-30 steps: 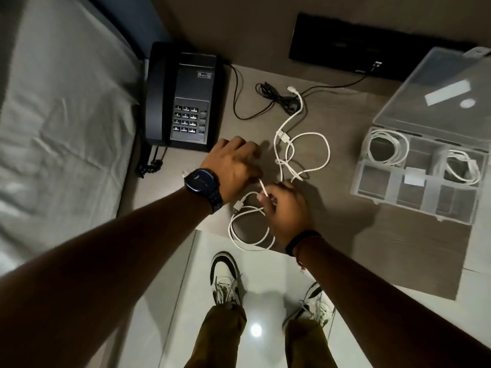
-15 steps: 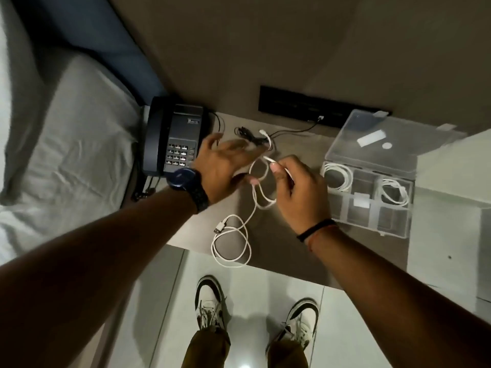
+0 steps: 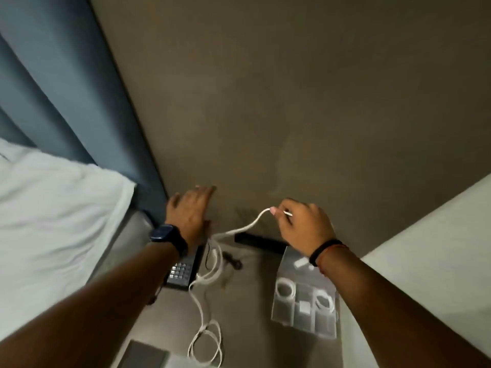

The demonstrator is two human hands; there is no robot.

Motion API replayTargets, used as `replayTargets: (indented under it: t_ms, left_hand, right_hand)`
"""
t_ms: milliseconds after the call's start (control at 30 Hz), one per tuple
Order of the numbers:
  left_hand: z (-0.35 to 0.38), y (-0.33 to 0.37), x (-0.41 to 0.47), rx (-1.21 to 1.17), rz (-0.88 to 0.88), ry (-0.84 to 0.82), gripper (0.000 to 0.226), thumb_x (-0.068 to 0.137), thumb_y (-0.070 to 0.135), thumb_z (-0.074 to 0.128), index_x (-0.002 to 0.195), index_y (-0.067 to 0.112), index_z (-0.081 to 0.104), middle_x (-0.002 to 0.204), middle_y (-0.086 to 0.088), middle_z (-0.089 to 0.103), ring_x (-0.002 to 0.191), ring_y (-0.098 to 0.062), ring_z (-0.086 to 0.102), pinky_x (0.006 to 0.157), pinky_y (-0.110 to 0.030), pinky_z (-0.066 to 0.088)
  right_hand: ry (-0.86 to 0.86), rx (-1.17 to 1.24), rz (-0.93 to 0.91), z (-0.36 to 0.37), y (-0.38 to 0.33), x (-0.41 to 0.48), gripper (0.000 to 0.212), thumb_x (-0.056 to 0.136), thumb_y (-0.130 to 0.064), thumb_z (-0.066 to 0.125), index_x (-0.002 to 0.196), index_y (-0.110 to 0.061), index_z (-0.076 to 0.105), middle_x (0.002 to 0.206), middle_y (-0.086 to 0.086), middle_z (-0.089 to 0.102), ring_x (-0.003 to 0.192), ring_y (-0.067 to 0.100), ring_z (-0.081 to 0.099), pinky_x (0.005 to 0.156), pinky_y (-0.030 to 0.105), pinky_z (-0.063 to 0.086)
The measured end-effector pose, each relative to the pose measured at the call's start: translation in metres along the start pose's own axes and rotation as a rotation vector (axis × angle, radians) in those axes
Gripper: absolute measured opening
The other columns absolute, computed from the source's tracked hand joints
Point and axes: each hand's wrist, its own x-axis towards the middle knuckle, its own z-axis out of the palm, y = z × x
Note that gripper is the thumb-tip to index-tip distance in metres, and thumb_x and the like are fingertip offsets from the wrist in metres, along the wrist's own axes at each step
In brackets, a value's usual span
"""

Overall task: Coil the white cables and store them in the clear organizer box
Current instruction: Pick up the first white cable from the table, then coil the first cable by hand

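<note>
Head camera view, looking down past two raised bare forearms toward a grey bench set against a brown wall. Right hand (image 3: pixel 305 227) is lifted well above the bench and pinches one plug end of a white cable (image 3: pixel 210 277) between thumb and fingertips. From that pinch the cable droops leftward to just beside the left hand (image 3: pixel 191 211), then falls in slack curves to the bench, ending in a loose loop near the bottom of the frame. Left hand has its fingers spread flat and open; the cable passes close under its heel, but whether it touches is too blurred to tell.

At right, a clear organizer box (image 3: pixel 305 325) sits on the bench with its lid tipped back. Two white coils already lie in separate compartments, and other compartments look empty. A dark telephone (image 3: pixel 183 272) lies under the left wrist, and a thin black cord (image 3: pixel 232 260) rests between telephone and box. White bedding fills the left edge.

Judging by its sag, the cable is light, limp and smooth. It would likely coil best held near the plug, with slack gathered in even loops around the fingers.
</note>
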Motion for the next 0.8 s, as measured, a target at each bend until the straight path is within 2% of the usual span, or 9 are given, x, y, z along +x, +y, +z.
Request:
replayTargets:
  t_ms: [67, 133, 167, 267, 400, 500, 633, 733, 800]
  left_hand:
    - [-0.043, 0.047, 0.002, -0.090, 0.185, 0.004, 0.085, 0.084, 0.033, 0.064, 0.149, 0.023, 0.010, 0.146, 0.001, 0.042, 0.137, -0.018, 0.034, 0.114, -0.046, 0.016]
    - [-0.087, 0.086, 0.010, -0.092, 0.267, 0.052, 0.056, 0.089, 0.038, 0.056, 0.140, 0.024, 0.038, 0.129, 0.004, 0.059, 0.123, -0.018, 0.049, 0.111, -0.045, 0.022]
    - [-0.111, 0.100, 0.014, -0.073, 0.290, 0.125, 0.035, 0.092, 0.037, 0.051, 0.124, 0.025, 0.053, 0.115, 0.004, 0.065, 0.111, -0.019, 0.056, 0.107, -0.043, 0.027]
    - [-0.171, 0.122, 0.018, -0.081, 0.296, 0.268, 0.019, 0.096, 0.028, 0.044, 0.099, 0.025, 0.062, 0.094, 0.002, 0.069, 0.091, -0.022, 0.062, 0.094, -0.037, 0.036]
    - [-0.234, 0.111, 0.018, -0.016, 0.135, 0.338, 0.022, 0.095, 0.026, 0.043, 0.101, 0.027, 0.064, 0.098, 0.000, 0.070, 0.094, -0.024, 0.064, 0.090, -0.035, 0.040]
    - [-0.271, 0.102, 0.016, 0.055, -0.048, 0.391, 0.020, 0.094, 0.027, 0.043, 0.099, 0.030, 0.062, 0.095, 0.000, 0.071, 0.090, -0.024, 0.064, 0.090, -0.037, 0.038]
    - [-0.308, 0.117, 0.011, 0.091, -0.222, 0.394, 0.021, 0.091, 0.037, 0.048, 0.096, 0.024, 0.064, 0.100, -0.004, 0.070, 0.095, -0.029, 0.062, 0.091, -0.040, 0.037]
    - [-0.326, 0.152, 0.008, 0.056, 0.070, 0.378, 0.049, 0.083, 0.047, 0.059, 0.128, 0.033, 0.049, 0.132, 0.000, 0.058, 0.121, -0.025, 0.050, 0.103, -0.041, 0.035]
    - [-0.335, 0.184, 0.002, -0.101, 0.309, 0.266, 0.074, 0.078, 0.055, 0.063, 0.141, 0.033, 0.033, 0.134, 0.003, 0.056, 0.126, -0.022, 0.047, 0.107, -0.040, 0.035]
  right_hand:
    - [-0.009, -0.026, -0.063, -0.047, -0.028, 0.016, 0.032, 0.092, -0.041, 0.048, 0.076, -0.015, 0.059, 0.071, 0.014, 0.067, 0.072, 0.039, 0.060, 0.055, 0.034, 0.039]
    - [-0.011, -0.063, -0.121, -0.090, -0.058, 0.028, 0.031, 0.093, -0.040, 0.047, 0.076, -0.017, 0.056, 0.080, 0.014, 0.068, 0.077, 0.037, 0.061, 0.057, 0.032, 0.035]
    - [0.010, -0.083, -0.147, -0.113, -0.071, 0.033, 0.029, 0.093, -0.040, 0.047, 0.074, -0.019, 0.054, 0.081, 0.013, 0.068, 0.078, 0.035, 0.060, 0.057, 0.031, 0.033]
    - [0.081, -0.146, -0.201, -0.176, -0.097, 0.039, 0.030, 0.091, -0.042, 0.050, 0.068, -0.023, 0.049, 0.071, 0.006, 0.064, 0.071, 0.029, 0.059, 0.056, 0.030, 0.033]
    - [0.094, -0.202, -0.219, -0.246, -0.107, 0.033, 0.031, 0.088, -0.046, 0.051, 0.066, -0.025, 0.050, 0.063, 0.001, 0.057, 0.066, 0.028, 0.058, 0.056, 0.031, 0.042]
    - [0.131, -0.327, -0.271, -0.288, -0.112, 0.029, 0.032, 0.092, -0.044, 0.046, 0.066, -0.025, 0.047, 0.060, -0.002, 0.053, 0.067, 0.027, 0.053, 0.061, 0.030, 0.035]
    - [0.160, -0.546, -0.397, -0.321, -0.125, 0.027, 0.027, 0.096, -0.038, 0.038, 0.084, -0.021, 0.054, 0.088, 0.006, 0.068, 0.082, 0.031, 0.063, 0.064, 0.032, 0.037]
    - [0.228, -0.646, -0.460, -0.340, -0.133, 0.026, 0.028, 0.098, -0.036, 0.034, 0.097, -0.018, 0.055, 0.097, 0.006, 0.068, 0.084, 0.031, 0.064, 0.065, 0.034, 0.039]
    - [0.244, -0.635, -0.473, -0.351, -0.138, 0.027, 0.028, 0.098, -0.036, 0.034, 0.103, -0.017, 0.055, 0.100, 0.006, 0.067, 0.086, 0.031, 0.063, 0.067, 0.036, 0.042]
